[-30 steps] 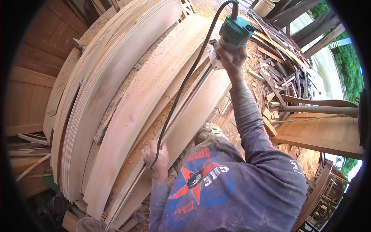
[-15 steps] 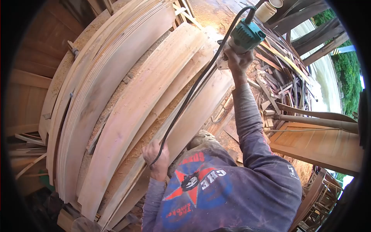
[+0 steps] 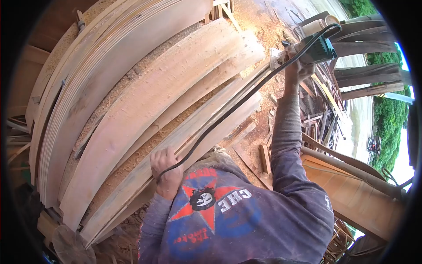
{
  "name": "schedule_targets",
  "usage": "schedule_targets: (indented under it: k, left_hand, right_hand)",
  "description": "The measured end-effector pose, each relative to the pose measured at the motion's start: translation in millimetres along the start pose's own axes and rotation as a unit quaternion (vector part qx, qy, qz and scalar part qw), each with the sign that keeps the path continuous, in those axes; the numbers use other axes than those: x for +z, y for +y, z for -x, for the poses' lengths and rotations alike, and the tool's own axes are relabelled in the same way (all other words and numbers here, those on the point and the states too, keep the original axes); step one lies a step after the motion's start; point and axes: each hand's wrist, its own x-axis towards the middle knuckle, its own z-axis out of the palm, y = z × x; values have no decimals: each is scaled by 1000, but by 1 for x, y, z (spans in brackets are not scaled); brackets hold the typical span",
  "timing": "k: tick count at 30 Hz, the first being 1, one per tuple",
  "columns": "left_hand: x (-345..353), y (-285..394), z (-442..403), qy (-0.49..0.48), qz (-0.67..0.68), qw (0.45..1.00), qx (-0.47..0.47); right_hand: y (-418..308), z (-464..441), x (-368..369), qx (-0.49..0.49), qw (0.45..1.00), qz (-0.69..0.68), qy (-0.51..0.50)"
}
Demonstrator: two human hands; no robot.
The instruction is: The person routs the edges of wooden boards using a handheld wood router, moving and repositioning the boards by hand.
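My right hand (image 3: pixel 300 68) is wrapped around the body of a teal corded router (image 3: pixel 320 49), with the arm stretched far out. The router's pale base plate (image 3: pixel 277 58) is at the far end of a narrow wooden board (image 3: pixel 198 124) standing on edge. My left hand (image 3: pixel 166 172) is closed over the near part of this board, close to my body. A black power cord (image 3: pixel 228 111) runs from the router down across the left hand; where it passes beyond the hand is hidden. The fingers' undersides are hidden too.
Wide curved wooden planks (image 3: pixel 145 94) lie left of the board, dusted with shavings. A stack of thin curved boards (image 3: pixel 94 72) stands farther left. Scrap wood (image 3: pixel 323 119) is heaped at right, near a wooden panel (image 3: pixel 351 189). A pale container (image 3: pixel 313 27) sits beyond the router.
The router in my right hand has moved away along the board to its far end. My left hand keeps its grip. The whole view has shifted and turned slightly.
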Motion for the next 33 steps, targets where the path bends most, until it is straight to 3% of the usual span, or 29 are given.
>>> schedule_targets:
  k: [6,10,21,23,27,33]
  left_hand:
    - [3,10,-8,-3,7,1000,2]
    - [8,14,-13,2,2,1000,7]
    - [12,18,-18,5,7,1000,-5]
    - [10,20,-19,9,10,1000,-4]
    - [11,22,-19,6,5,1000,-12]
    - [14,22,-19,21,-1,1000,1]
  right_hand:
    - [2,-21,2,-5,1000,-6,-11]
    - [8,-36,3,-65,998,20,-13]
    - [28,-61,3,-22,1000,2,-19]
    - [44,-71,3,-68,997,-26,-12]
    - [57,-83,-2,-60,998,-29,-7]
    - [61,-89,-4,-121,991,59,9]
